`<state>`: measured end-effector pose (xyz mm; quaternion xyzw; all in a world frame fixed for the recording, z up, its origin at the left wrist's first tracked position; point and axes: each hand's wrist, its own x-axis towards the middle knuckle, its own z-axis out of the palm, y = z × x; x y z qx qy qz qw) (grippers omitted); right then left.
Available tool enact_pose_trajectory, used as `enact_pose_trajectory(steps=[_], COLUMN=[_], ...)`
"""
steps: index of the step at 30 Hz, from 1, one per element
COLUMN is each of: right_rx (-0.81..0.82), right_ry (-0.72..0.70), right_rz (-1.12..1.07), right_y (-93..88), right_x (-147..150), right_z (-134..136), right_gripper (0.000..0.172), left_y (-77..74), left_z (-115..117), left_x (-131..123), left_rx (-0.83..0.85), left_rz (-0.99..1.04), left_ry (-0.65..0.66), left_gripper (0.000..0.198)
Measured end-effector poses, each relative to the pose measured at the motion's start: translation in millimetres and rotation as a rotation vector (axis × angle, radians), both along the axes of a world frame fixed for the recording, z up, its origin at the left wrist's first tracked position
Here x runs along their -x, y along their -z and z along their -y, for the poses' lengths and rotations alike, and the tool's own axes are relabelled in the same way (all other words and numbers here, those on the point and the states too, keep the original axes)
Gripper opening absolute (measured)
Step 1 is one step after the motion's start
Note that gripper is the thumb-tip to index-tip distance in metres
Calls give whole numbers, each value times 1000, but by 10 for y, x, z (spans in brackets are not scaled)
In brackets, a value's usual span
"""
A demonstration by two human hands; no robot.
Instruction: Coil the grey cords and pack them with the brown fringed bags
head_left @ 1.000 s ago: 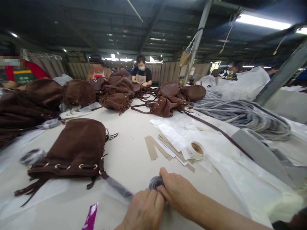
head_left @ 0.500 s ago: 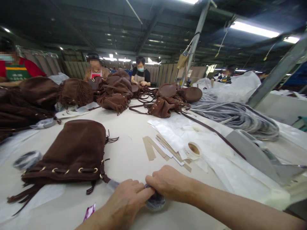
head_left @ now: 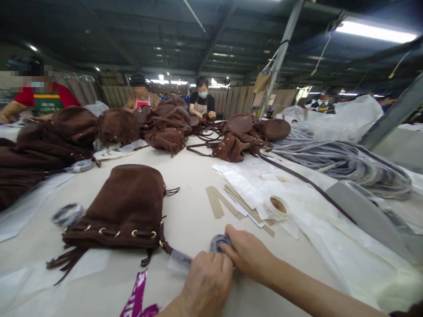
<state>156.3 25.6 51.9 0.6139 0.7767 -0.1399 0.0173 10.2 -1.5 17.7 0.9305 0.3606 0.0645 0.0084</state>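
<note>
A brown suede drawstring bag (head_left: pixel 127 204) lies on its side on the table, its gold eyelets facing me and tassels hanging off its corners. From its right corner a strap (head_left: pixel 185 263) sleeved in clear plastic film runs to my left hand (head_left: pixel 208 279), whose fingers are closed on it. My right hand (head_left: pixel 247 253) pinches the rolled-up part of that strap, a greyish coil (head_left: pixel 218 242), just beyond the left. Both hands nearly touch. The stretch of strap between them is hidden.
Left of the bag sits another wrapped strap coil (head_left: pixel 68 215). A tape roll (head_left: pixel 276 206), cardboard strips (head_left: pixel 214 202) and plastic sheets (head_left: pixel 310 229) lie to the right, near a grey device (head_left: pixel 360 211). Brown bags (head_left: pixel 168 136) pile up behind. Purple-printed plastic (head_left: pixel 135 295) lies in front; several co-workers sit beyond.
My right hand has turned the coil, which now shows on the far side of the hands instead of beneath them. The view has swung left, so everything sits further right.
</note>
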Motion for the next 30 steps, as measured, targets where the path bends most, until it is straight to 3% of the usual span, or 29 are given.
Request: enact_pose_trajectory(steps=[3,7,11,16,20,22,24,27,30], right_rx=[-42,-79,-101,-142,-150,-129,-93,-39,1], right_ry=[-133,-324,-421,-692,-775,-715,-534,-204,-61], right_rz=[66,150,244,223,188,173,134,49,68], right_y=[34,-34,-92,-74,-87,-98,-95,-57,-24], right_x=[-26,-13,27,0,5,32,57,70,77], right_z=[-72,-125,-152,-261,-355,-358,-314,-187,-77], right_gripper=[9,11,12,11,13,13,10,21,14], left_y=[29,38,-28,-139,-134,-101,-67,-33,-24], left_z=[-7,-126,-264,-361,-367,-319,-240,-125,-86], left_x=[13,313,569,605,560,506,425,295,239], left_rx=[18,75,40,122,174,177,147,101,108], left_rz=[21,143,117,108,68,44,6,-27,-3], left_ry=[10,39,84,176,206,148,82,20,28], left_gripper=[12,14,10,20,16,20,25,22,20])
